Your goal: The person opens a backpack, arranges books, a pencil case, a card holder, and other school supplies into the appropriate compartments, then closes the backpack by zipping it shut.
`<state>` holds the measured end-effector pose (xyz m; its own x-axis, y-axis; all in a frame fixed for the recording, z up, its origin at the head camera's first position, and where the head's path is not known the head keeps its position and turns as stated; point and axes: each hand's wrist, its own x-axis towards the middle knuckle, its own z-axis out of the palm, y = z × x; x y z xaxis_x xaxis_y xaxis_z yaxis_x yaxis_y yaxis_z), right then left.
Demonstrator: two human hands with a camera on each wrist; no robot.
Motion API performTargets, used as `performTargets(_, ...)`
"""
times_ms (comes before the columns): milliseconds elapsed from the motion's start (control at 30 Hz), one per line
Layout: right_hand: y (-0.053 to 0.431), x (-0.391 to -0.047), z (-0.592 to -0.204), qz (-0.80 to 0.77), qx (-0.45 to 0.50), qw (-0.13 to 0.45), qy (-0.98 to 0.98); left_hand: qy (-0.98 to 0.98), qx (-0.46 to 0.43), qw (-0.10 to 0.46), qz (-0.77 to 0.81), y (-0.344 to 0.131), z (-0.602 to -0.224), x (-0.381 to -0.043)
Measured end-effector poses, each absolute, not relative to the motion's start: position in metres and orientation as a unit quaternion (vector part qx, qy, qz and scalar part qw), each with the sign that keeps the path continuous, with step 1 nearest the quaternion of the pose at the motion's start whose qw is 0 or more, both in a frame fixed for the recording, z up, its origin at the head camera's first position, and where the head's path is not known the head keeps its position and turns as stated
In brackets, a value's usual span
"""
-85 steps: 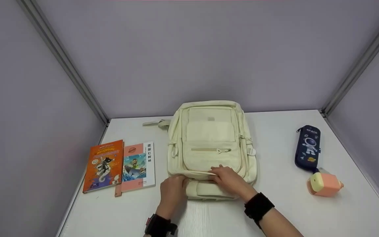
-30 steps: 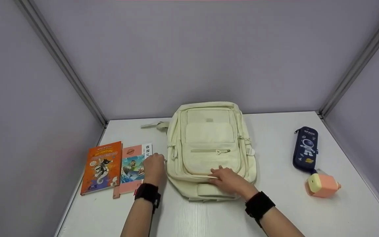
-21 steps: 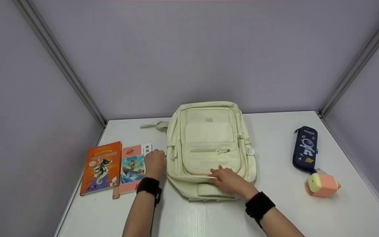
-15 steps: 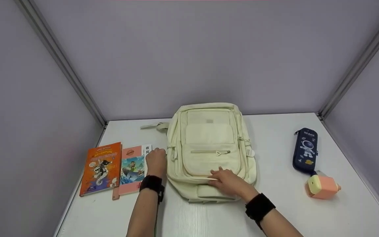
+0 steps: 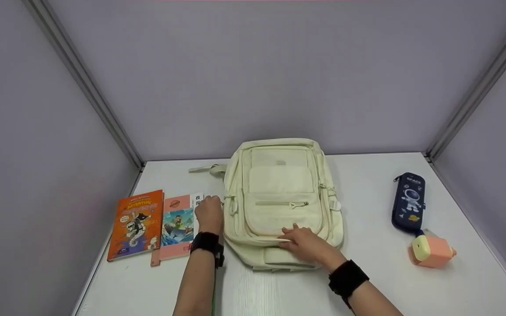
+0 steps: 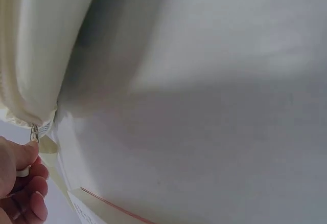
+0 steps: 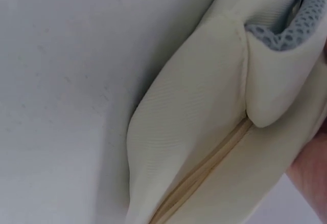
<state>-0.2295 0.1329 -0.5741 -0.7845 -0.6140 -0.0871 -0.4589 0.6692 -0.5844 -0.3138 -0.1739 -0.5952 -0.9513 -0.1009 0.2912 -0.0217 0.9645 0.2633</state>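
A cream backpack (image 5: 281, 180) lies on the white table, its front pocket facing up. At its left side my left hand (image 5: 209, 215) pinches a metal zipper pull (image 6: 34, 133) between thumb and curled fingers. This hand overlaps the right edge of a pink and white book (image 5: 177, 226) in the head view. My right hand (image 5: 308, 245) holds the near end of the backpack, fingers on the front panel and thumb below the folded edge. In the right wrist view, a mesh-lined loop (image 7: 286, 35) and a zipper seam (image 7: 196, 178) show; most of that hand is out of frame.
An orange book (image 5: 136, 224) lies at the left, beside the pink one, with a small orange-brown strip (image 5: 155, 258) under them. To the right are a navy space pencil case (image 5: 409, 202) and a peach and yellow pencil sharpener (image 5: 432, 251). Grey walls enclose the table.
My left hand has gone from the backpack's near end round to its left side, then slightly farther from me along that side. The right hand stays in place.
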Motion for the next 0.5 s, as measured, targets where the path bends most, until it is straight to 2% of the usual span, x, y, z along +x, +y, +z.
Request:
performTargets(233,0.140,-0.229,-0.578,-0.274,-0.324,0.141,0.894,-0.980,0.038,0.151,-0.125,-0.169,-0.588,-0.308)
performTargets(400,0.138,-0.227,-0.579,-0.274,-0.320,0.139,0.896,-0.974,0.013,0.196,-0.110,-0.157,-0.571,-0.304)
performTargets(500,0.137,-0.227,-0.578,-0.275,-0.316,0.141,0.897,-0.966,-0.032,0.220,-0.129,-0.147,-0.564,-0.298)
